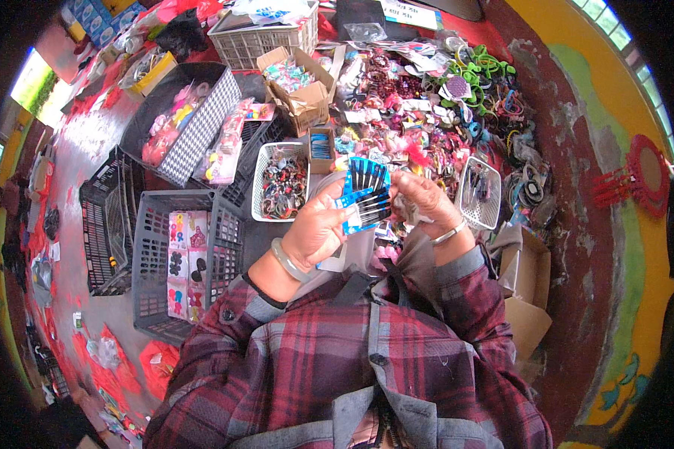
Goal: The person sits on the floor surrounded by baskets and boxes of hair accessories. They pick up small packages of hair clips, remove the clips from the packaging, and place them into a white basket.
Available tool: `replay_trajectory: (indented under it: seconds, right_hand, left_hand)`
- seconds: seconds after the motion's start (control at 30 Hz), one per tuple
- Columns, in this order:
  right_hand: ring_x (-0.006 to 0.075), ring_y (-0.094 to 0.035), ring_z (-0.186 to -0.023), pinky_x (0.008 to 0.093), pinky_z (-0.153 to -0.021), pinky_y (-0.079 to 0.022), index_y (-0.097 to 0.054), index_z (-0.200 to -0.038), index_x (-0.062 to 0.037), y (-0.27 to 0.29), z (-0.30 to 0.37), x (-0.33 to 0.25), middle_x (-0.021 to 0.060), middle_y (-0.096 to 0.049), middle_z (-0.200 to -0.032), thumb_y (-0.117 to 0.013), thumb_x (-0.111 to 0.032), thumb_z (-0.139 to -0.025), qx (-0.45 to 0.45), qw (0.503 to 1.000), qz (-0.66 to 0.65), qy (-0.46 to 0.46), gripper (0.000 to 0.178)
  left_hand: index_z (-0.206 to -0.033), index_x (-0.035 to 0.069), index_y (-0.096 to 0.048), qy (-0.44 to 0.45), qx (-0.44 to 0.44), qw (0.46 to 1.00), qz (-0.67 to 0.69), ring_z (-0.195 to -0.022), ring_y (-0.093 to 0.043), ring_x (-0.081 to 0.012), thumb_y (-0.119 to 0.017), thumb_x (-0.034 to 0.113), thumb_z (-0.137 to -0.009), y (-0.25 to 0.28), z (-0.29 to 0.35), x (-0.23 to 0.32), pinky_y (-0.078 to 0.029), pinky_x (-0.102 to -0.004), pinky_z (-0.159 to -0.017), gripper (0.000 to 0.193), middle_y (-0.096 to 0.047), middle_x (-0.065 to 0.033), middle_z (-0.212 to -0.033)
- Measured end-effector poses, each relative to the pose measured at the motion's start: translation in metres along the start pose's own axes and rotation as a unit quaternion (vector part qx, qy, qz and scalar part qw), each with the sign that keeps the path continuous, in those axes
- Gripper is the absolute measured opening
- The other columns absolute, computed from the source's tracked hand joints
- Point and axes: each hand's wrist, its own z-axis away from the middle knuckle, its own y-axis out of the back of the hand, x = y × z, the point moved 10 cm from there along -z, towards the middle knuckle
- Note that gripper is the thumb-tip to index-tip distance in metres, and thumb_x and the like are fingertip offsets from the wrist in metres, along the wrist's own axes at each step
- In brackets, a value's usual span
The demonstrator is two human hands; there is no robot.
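Several blue cards carrying rows of slim black hairpins [367,179] are fanned out in front of my chest. My left hand [313,230] is closed on their left side, thumb across the front of the lower card. Beside the upper right edge of the cards, my right hand [430,203] has its fingers curled and pinched together. Whatever is between those fingertips is hidden. Below and behind the cards, a white basket of small dark and coloured hair ties [283,179] and a small carton with more blue cards [321,144] stand close to my left hand.
A loose heap of hair accessories [404,112] spreads ahead. A small white basket [479,193] stands right. Black crates [176,329] and a houndstooth-sided box [201,127] fill the left. An open carton [528,273] sits by my right elbow, near the painted wall [614,150].
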Motion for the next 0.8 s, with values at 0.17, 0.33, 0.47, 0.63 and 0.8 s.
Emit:
replay_trajectory:
  seconds: [0.17,0.33,0.47,0.63,0.8]
  right_hand:
    - [0.0081,-0.055,-0.061,0.0205,-0.054,-0.042,-0.064,-0.095,-0.0017,-0.007,-0.004,0.005,0.0,-0.063,-0.077,-0.064,-0.011,-0.082,0.067,0.997,0.039,0.012,0.015]
    - [0.0111,-0.051,-0.056,0.0222,-0.053,-0.04,-0.068,-0.083,-0.002,0.002,0.008,-0.02,0.0001,-0.063,-0.073,-0.063,-0.003,-0.079,0.177,0.948,0.234,0.127,0.007]
    - [0.0228,-0.051,-0.053,0.0279,-0.052,-0.042,-0.067,-0.082,-0.011,-0.066,0.052,-0.086,0.0038,-0.052,-0.066,-0.065,-0.006,-0.073,0.226,0.683,0.567,0.401,0.011]
    - [0.0167,-0.053,-0.072,0.0292,-0.061,-0.045,-0.063,-0.102,-0.0146,-0.124,0.061,-0.045,0.0009,-0.054,-0.091,-0.058,-0.015,-0.069,0.068,0.428,0.776,0.458,0.033]
    - [0.0258,-0.056,-0.082,0.0337,-0.072,-0.048,-0.058,-0.112,-0.0078,-0.107,0.05,-0.057,0.0089,-0.056,-0.099,-0.062,-0.005,-0.072,0.074,0.655,0.662,0.357,0.04]
  left_hand:
    - [-0.128,0.001,-0.04,0.012,0.051,0.998,-0.024,-0.107,-0.054,-0.0192,-0.041,-0.007,-0.085,0.024,0.001,-0.011,-0.042,-0.0331,-0.095,0.043,-0.053,-0.0097,-0.117]
    - [-0.122,0.004,-0.047,-0.064,0.059,0.992,-0.088,-0.104,-0.053,-0.0146,-0.046,-0.001,-0.087,0.026,-0.008,-0.003,-0.042,-0.031,-0.091,0.035,-0.055,-0.0045,-0.112]
    - [-0.122,0.007,-0.048,-0.046,0.163,0.983,-0.074,-0.108,-0.052,-0.0219,-0.051,0.033,-0.091,0.057,0.001,-0.001,-0.041,-0.0401,-0.094,0.041,-0.055,-0.0079,-0.116]
    - [-0.123,0.012,-0.046,0.056,0.04,0.972,0.225,-0.109,-0.05,-0.0267,-0.044,0.041,-0.092,-0.006,0.003,-0.003,-0.038,-0.0521,-0.095,0.043,-0.053,-0.0097,-0.117]
    - [-0.126,0.009,-0.042,0.038,0.063,0.981,0.178,-0.112,-0.049,-0.0274,-0.047,0.024,-0.09,0.017,0.002,-0.003,-0.037,-0.0518,-0.095,0.04,-0.053,-0.0108,-0.118]
